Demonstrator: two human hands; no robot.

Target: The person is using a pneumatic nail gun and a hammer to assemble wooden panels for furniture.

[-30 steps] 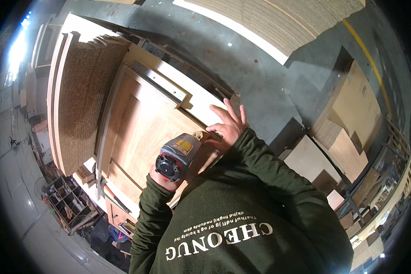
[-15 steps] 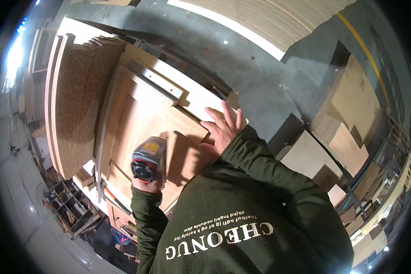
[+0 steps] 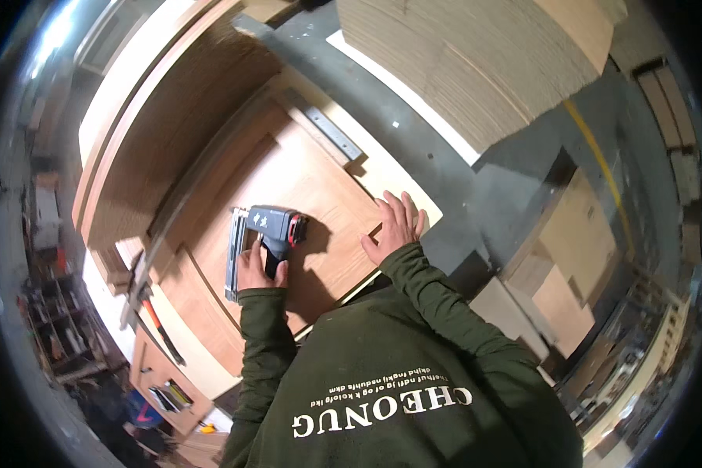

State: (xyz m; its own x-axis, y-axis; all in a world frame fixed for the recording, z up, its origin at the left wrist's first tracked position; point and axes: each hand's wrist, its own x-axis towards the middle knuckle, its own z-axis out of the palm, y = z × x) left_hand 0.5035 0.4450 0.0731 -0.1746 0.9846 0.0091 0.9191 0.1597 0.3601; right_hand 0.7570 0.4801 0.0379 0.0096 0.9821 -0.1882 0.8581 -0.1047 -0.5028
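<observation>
My left hand is wrapped round the grip of a grey nail gun with a red end cap. The tool is tipped sideways over a framed wooden panel, its long magazine on the left and the red cap facing right. Whether it touches the wood I cannot tell. At the panel's right edge rests my right hand, fingers spread and holding nothing. A grey metal strip with holes lies along the panel's far right edge.
Tall stacked boards stand along the panel's left side. An orange-handled tool lies at the near left. A large board stack stands beyond a floor gap. Cartons and offcuts are at the right.
The nail gun has turned in my left hand, so its red end now points right instead of toward me. My right hand stays at the panel's edge. The whole view has shifted.
</observation>
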